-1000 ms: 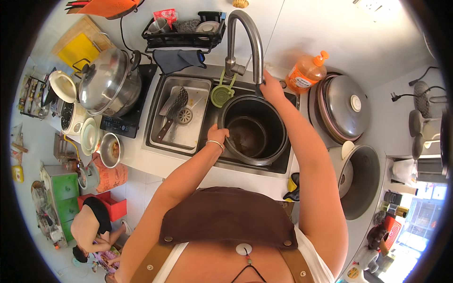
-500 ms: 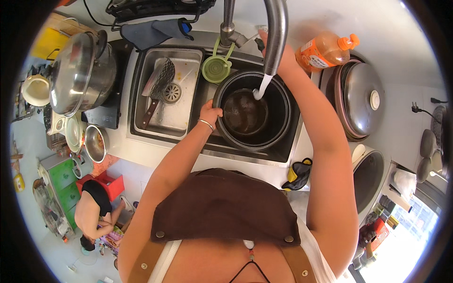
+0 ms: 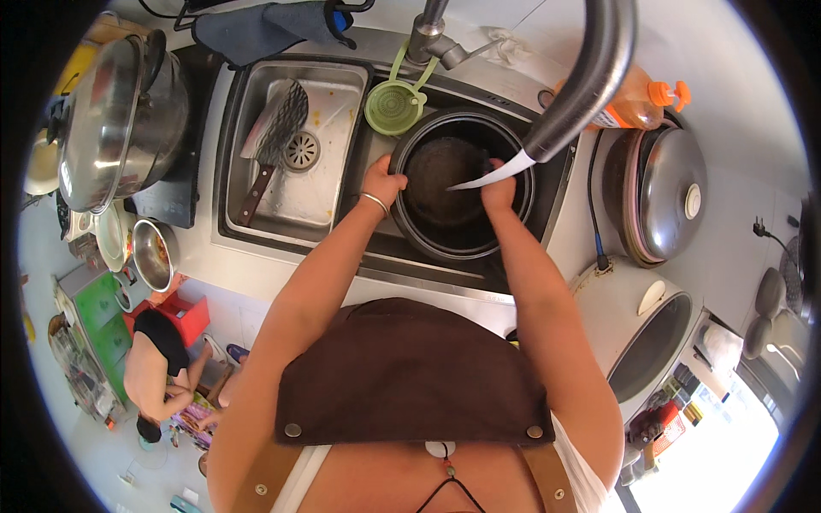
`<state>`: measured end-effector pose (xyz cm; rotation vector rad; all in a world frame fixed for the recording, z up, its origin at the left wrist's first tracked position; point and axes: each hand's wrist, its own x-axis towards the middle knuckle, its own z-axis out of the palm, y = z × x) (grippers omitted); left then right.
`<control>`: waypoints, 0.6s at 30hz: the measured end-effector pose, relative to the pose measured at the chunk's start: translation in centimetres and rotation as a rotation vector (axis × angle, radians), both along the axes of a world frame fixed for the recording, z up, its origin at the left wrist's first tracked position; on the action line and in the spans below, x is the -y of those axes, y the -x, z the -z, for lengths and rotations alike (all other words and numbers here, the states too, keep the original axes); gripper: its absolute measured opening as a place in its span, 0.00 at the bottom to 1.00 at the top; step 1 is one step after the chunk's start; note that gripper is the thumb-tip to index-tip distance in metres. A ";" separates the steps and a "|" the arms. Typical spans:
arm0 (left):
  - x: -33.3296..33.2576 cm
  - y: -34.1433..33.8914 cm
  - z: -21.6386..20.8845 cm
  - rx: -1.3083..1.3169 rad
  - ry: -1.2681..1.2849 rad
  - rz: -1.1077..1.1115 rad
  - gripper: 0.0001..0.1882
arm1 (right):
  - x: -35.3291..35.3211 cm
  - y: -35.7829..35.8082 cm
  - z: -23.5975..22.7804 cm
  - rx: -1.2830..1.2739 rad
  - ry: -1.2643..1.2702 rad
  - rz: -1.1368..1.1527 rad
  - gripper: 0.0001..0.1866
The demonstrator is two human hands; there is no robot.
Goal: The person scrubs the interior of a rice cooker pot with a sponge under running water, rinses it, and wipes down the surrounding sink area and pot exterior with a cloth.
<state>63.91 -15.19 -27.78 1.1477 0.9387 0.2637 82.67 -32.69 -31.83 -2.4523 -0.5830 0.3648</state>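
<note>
A round black pot point(image 3: 402, 224) sits in the right basin of the sink, with dark, murky water point(image 3: 440, 184) in its bottom. My left hand point(image 3: 382, 182) grips the pot's left rim, thumb over the edge. Over the pot's right side is my right hand point(image 3: 499, 188), its fingers curled and partly hidden by the water stream. Something dark shows at its fingertips, too unclear to name. From the metal faucet point(image 3: 590, 81) a white stream of water falls across the right hand into the pot. Behind the pot lies a green strainer point(image 3: 395, 107).
The left basin point(image 3: 295, 201) holds a cleaver point(image 3: 263, 171). A large lidded steel pot point(image 3: 128, 128) stands left, beside a metal bowl point(image 3: 156, 255). Right are an orange soap bottle point(image 3: 629, 98), stacked lids point(image 3: 671, 197) and a pale cylindrical vessel point(image 3: 611, 299). A person point(image 3: 154, 368) bends low at lower left.
My right hand has come from behind the faucet down into the pot. The faucet and its stream appear farther right as the view shifted. My left hand still grips the rim.
</note>
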 end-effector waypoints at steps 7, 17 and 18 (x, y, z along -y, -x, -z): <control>1.7 0.8 -0.8 -0.471 -0.576 0.195 0.16 | 0.2 10.3 2.9 -0.094 0.441 -0.450 0.39; 2.1 0.8 0.0 -0.459 -0.591 0.090 0.16 | -0.1 9.3 2.5 -0.192 0.509 -0.501 0.41; 1.5 0.3 -1.7 -0.482 -0.518 0.120 0.17 | -0.6 8.2 2.6 -0.152 0.485 -0.463 0.40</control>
